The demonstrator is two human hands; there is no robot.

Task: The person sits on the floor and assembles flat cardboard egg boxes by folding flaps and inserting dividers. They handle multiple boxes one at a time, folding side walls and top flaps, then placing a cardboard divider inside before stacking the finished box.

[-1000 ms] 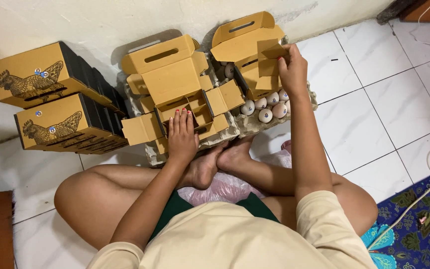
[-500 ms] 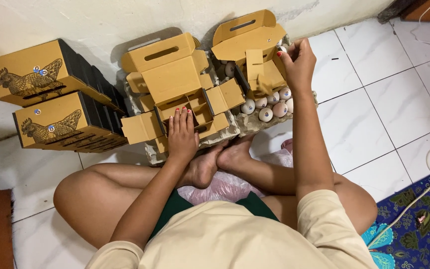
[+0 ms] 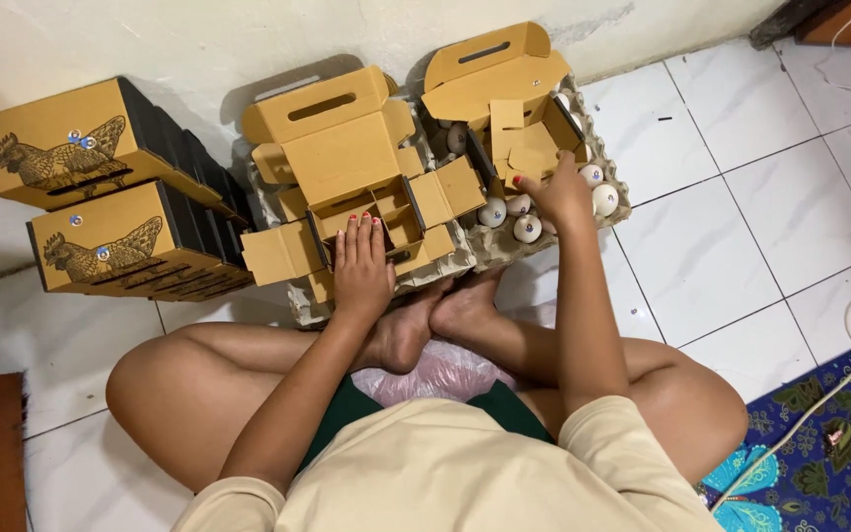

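My left hand (image 3: 361,266) lies flat, fingers together, on the front compartment of an open brown cardboard box (image 3: 347,158) that sits on a grey egg tray (image 3: 297,307). My right hand (image 3: 556,192) is down over the white eggs (image 3: 493,212) in a second egg tray (image 3: 622,192), with its fingertips curled by the front of another open cardboard box (image 3: 504,89). The fingers hide whether an egg is gripped. More eggs show inside and behind that box.
Two closed boxes with a chicken print (image 3: 71,148) (image 3: 110,246) are stacked at the left against the wall. A pink plastic bag (image 3: 435,374) lies by my crossed feet. At the right are a white cable (image 3: 819,394) and a blue patterned mat (image 3: 829,463).
My right hand has come down from the top of the right box, where it held an egg, to the eggs in the tray. My left hand has stayed on the left box.
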